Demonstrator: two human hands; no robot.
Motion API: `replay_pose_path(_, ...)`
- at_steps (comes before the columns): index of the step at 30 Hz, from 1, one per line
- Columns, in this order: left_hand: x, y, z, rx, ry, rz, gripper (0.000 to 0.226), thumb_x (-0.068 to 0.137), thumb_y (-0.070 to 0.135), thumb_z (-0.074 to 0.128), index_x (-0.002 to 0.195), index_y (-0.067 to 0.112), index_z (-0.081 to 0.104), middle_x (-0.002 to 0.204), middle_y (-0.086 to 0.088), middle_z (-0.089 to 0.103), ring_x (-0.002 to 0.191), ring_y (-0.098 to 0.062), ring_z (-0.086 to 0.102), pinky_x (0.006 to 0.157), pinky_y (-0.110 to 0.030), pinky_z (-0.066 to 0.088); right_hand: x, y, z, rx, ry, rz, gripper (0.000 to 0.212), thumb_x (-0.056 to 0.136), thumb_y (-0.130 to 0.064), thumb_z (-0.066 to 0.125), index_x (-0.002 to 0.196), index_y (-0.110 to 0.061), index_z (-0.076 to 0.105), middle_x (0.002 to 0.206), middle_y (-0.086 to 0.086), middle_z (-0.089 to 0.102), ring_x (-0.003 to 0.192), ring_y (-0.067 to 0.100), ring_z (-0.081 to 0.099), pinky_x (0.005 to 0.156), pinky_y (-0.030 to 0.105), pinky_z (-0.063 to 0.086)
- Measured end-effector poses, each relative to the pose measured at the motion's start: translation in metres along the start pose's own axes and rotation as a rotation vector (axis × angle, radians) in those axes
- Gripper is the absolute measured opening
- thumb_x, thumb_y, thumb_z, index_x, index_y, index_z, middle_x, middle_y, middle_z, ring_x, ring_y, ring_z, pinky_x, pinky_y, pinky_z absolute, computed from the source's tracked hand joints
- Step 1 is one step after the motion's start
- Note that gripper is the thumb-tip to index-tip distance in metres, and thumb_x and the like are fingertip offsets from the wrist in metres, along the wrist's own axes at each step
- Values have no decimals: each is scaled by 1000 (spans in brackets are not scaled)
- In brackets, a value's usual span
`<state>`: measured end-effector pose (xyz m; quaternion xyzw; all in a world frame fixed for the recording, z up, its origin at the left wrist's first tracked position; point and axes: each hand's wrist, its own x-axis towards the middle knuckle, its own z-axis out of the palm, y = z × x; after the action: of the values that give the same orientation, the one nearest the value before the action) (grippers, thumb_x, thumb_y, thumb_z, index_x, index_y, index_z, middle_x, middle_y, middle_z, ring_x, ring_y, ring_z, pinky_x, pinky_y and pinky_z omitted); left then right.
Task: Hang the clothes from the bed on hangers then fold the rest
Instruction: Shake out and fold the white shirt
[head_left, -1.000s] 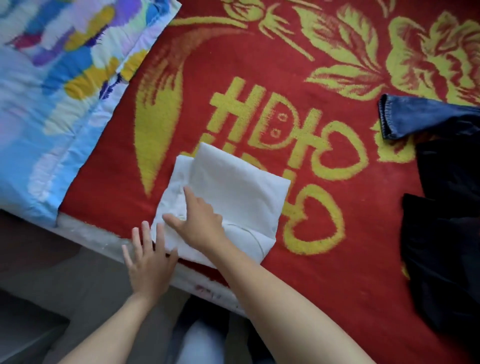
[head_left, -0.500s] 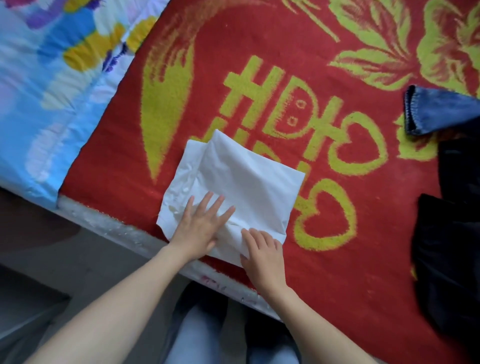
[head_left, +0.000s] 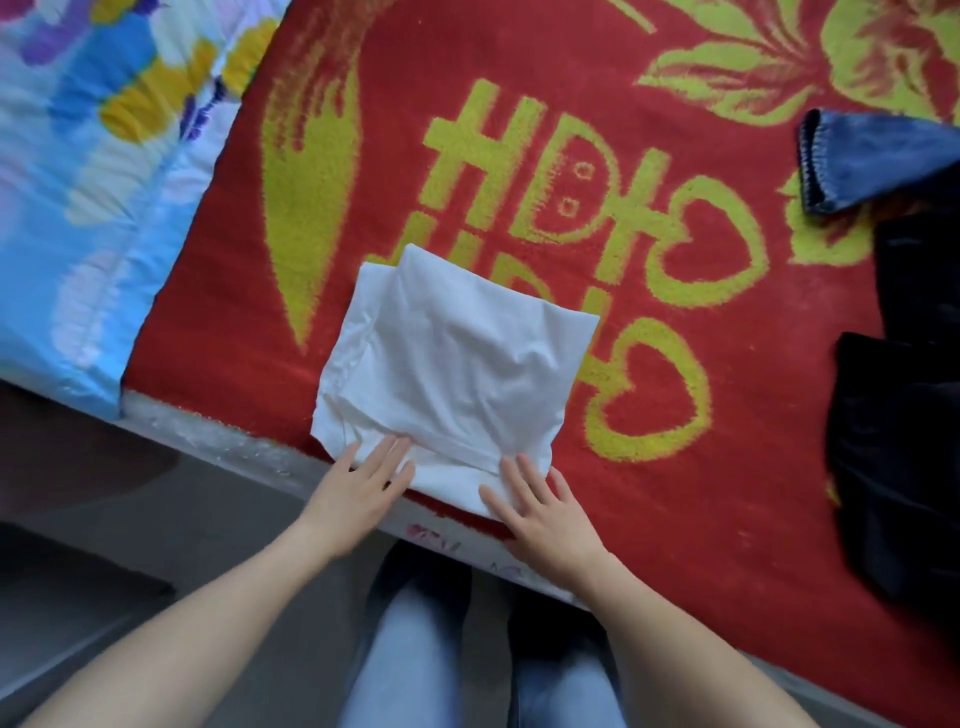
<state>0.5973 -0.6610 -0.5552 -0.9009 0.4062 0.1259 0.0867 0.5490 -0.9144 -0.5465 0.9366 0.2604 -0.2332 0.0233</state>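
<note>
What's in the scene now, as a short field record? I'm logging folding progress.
surface: red and yellow blanket
in work: white garment, folded, by the bed's near edge
left hand: flat, fingertips on its near left corner
right hand: flat, fingertips on its near right corner
waiting: denim piece and black clothes, at the right
beside: blue patterned quilt, left

A plain white folded garment (head_left: 457, 364) lies on a bright red blanket (head_left: 701, 545) patterned in yellow-green with hearts, block characters, a long leaf shape and large flowers. At left, a sky-blue quilt (head_left: 62, 270) carries brush-like patches of yellow, purple and white. At right, a dark blue denim piece (head_left: 878, 156) with pale stitching along its hem adjoins a black garment (head_left: 914, 467). Light blue jeans (head_left: 410, 660) show below.
</note>
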Motion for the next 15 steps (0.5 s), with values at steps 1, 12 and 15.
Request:
replay_pose_path(1,-6,3,6,4,-62,-61,83,41,5,85,115,2,48,117,-20,64,104,-32,65,77,-49,54,3,1,-2,-4,-39,2,72,45,-55,84,111,-27,70,118,11,66,110,28,62,79,45,54)
replay_pose_path(12,23,-14,16,-70,-60,-56,128,22,50,92,137,17,46,136,-13,50,123,-33,50,87,-58,47,14,1,9,51,40,123,93,30,-13,87,118,-32,65,121,19,62,110,35,61,79,53,51)
replay_pose_path(15,23,-21,20,-103,-118,-33,119,22,40,95,130,16,51,128,-16,59,114,-37,58,82,-61,47,15,16,12,37,111,71,82,41,-7,86,117,-30,66,122,18,62,110,34,61,82,53,50)
